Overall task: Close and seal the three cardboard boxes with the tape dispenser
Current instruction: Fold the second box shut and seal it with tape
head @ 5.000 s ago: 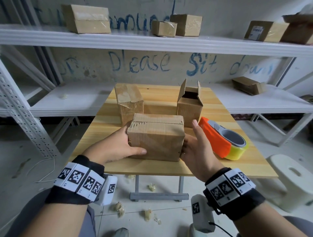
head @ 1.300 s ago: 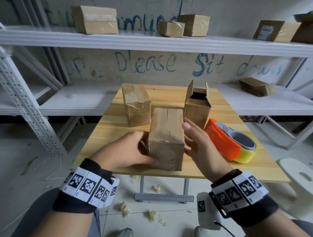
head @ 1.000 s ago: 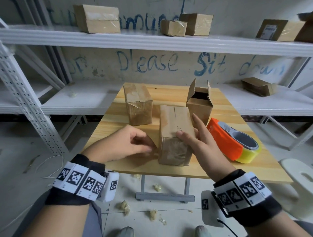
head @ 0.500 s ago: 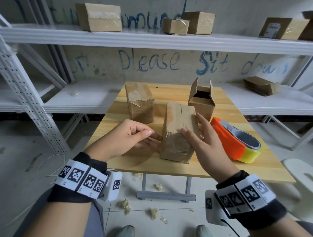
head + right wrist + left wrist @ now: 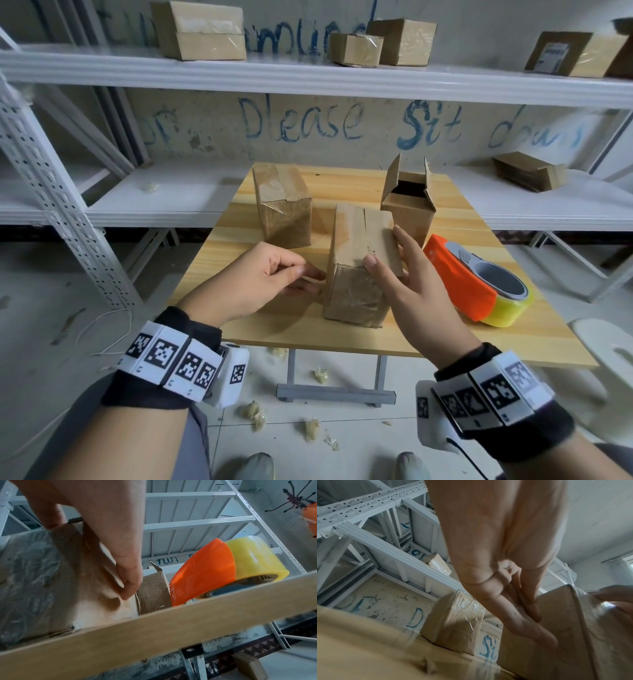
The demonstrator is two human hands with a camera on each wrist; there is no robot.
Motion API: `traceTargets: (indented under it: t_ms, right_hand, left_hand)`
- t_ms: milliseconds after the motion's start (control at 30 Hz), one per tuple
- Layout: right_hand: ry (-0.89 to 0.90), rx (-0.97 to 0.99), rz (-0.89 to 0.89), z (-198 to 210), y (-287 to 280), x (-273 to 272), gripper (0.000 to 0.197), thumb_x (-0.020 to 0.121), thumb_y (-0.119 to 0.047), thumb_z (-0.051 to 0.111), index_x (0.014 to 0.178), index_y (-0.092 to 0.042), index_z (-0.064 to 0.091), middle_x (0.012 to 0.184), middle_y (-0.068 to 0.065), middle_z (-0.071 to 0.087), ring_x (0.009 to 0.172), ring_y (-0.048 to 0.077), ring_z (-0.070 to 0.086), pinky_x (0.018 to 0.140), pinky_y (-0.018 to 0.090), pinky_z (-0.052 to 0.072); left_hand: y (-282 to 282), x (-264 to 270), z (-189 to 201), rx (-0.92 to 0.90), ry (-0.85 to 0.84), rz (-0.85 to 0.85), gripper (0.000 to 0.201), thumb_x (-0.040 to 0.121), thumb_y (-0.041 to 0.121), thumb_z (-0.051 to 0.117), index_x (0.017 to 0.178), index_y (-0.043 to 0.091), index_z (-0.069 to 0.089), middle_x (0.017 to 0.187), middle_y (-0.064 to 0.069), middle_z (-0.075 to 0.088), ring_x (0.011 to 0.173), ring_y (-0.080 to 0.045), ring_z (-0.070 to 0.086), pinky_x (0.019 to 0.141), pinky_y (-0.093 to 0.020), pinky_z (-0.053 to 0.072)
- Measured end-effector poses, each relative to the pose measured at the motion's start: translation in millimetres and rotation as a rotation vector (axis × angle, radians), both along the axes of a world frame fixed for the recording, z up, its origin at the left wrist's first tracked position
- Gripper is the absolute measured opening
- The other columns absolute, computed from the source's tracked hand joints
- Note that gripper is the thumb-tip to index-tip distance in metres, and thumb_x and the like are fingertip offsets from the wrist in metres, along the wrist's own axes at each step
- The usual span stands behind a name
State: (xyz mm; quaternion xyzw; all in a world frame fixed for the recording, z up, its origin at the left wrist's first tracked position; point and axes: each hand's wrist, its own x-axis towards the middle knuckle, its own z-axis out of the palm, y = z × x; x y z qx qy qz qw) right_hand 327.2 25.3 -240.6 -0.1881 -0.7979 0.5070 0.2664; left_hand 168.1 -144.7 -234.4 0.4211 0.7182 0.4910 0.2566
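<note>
Three brown cardboard boxes stand on the wooden table (image 5: 342,335). The middle box (image 5: 356,291) lies lengthwise with its flaps closed and a taped end facing me. My left hand (image 5: 305,277) touches its left side with loosely bent fingers (image 5: 530,622). My right hand (image 5: 387,253) rests its thumb on the top while straight fingers (image 5: 126,588) lie along the right side. A taped box (image 5: 282,205) stands at the back left. Behind the middle box, an open box (image 5: 407,205) has its flaps up. The orange tape dispenser (image 5: 479,284) with a yellowish roll lies untouched to the right.
White metal shelving (image 5: 308,78) behind the table holds several other boxes. A white stool (image 5: 609,346) stands at the right. Crumpled tape scraps (image 5: 253,411) litter the floor under the table's near edge (image 5: 154,635).
The middle box has been turned from crosswise to lengthwise. In the last second my left hand slid off its near end onto the left side. My right hand stayed on it.
</note>
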Motion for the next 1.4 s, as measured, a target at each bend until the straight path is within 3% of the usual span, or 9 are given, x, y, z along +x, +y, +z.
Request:
traceTargets:
  t_ms: [133,267,400,533,733,900,967,1067,1400]
  right_hand:
    - [-0.005,0.012,0.002,-1,0,0,0.078,0.091,-0.052,0.059,0.157,-0.027,0.026,0.123,-0.032,0.044,0.127,0.007,0.054,0.100,0.039,0.054]
    - [0.004,0.033,0.004,-2,1,0,0.076,0.092,-0.052,0.059,0.157,-0.027,0.027,0.127,-0.029,0.046,0.128,0.007,0.053,0.101,0.039,0.053]
    - [0.021,0.069,-0.006,-7,3,-2,0.078,0.092,-0.056,0.059,0.156,-0.027,0.027,0.143,-0.014,0.048,0.129,0.009,0.053,0.103,0.042,0.051]
    - [0.019,0.117,-0.015,-11,6,-4,0.090,0.082,-0.073,0.052,0.156,-0.029,0.025,0.151,-0.009,0.045,0.132,0.011,0.051,0.105,0.045,0.049]
    - [-0.014,0.248,-0.074,-12,9,-6,0.085,0.088,-0.071,0.045,0.157,-0.026,0.024,0.155,-0.001,0.042,0.138,0.017,0.046,0.109,0.047,0.045]
    - [-0.025,0.388,-0.124,-6,3,-4,0.068,0.099,-0.047,0.051,0.156,-0.018,0.029,0.154,0.002,0.042,0.140,0.013,0.039,0.115,0.035,0.036]
    - [-0.014,0.425,-0.140,-6,2,-3,0.065,0.100,-0.042,0.052,0.155,-0.015,0.031,0.152,0.003,0.044,0.138,0.013,0.039,0.113,0.025,0.032]
    - [0.012,0.488,-0.161,-7,4,-5,0.060,0.101,-0.036,0.053,0.153,-0.010,0.034,0.149,0.008,0.045,0.135,0.013,0.039,0.107,0.013,0.025]
    - [0.001,0.557,-0.162,-9,4,-8,0.057,0.103,-0.035,0.049,0.152,-0.009,0.035,0.152,0.008,0.042,0.140,0.017,0.039,0.112,0.018,0.027]
  left_hand:
    - [-1,-5,-1,0.063,-0.034,0.112,0.015,0.089,0.000,0.069,0.099,0.006,0.079,0.091,-0.005,0.079,0.087,-0.021,0.077,0.078,-0.029,0.062]
    - [-1,-6,0,0.068,0.025,0.205,0.014,0.079,0.004,0.081,0.093,0.005,0.081,0.088,-0.002,0.079,0.083,-0.022,0.077,0.071,-0.029,0.063]
    - [-1,-7,0,0.116,0.117,0.260,0.014,0.069,0.011,0.090,0.080,0.009,0.082,0.082,0.000,0.079,0.084,-0.018,0.076,0.082,-0.033,0.060]
    - [0,-5,-1,0.221,0.057,0.275,0.012,0.082,0.007,0.079,0.090,0.016,0.081,0.087,0.002,0.079,0.089,-0.015,0.076,0.078,-0.027,0.061]
    - [7,0,-6,0.175,0.030,0.149,0.034,0.099,-0.003,0.055,0.098,0.025,0.075,0.094,0.014,0.078,0.099,-0.008,0.073,0.084,-0.018,0.056]
    - [7,4,-3,0.204,-0.063,0.135,0.027,0.101,-0.006,0.048,0.107,0.005,0.071,0.104,-0.003,0.077,0.098,-0.019,0.075,0.085,-0.027,0.060]
    - [6,2,-2,0.212,-0.065,0.148,0.022,0.100,-0.007,0.051,0.106,-0.003,0.071,0.102,-0.008,0.078,0.094,-0.023,0.076,0.084,-0.031,0.061]
    - [4,3,1,0.212,-0.053,0.142,0.019,0.096,-0.010,0.055,0.097,-0.004,0.073,0.094,-0.009,0.079,0.090,-0.024,0.077,0.079,-0.031,0.062]
    - [7,10,8,0.145,-0.017,0.146,0.023,0.091,-0.017,0.049,0.083,-0.012,0.070,0.083,-0.009,0.079,0.080,-0.022,0.078,0.066,-0.020,0.060]
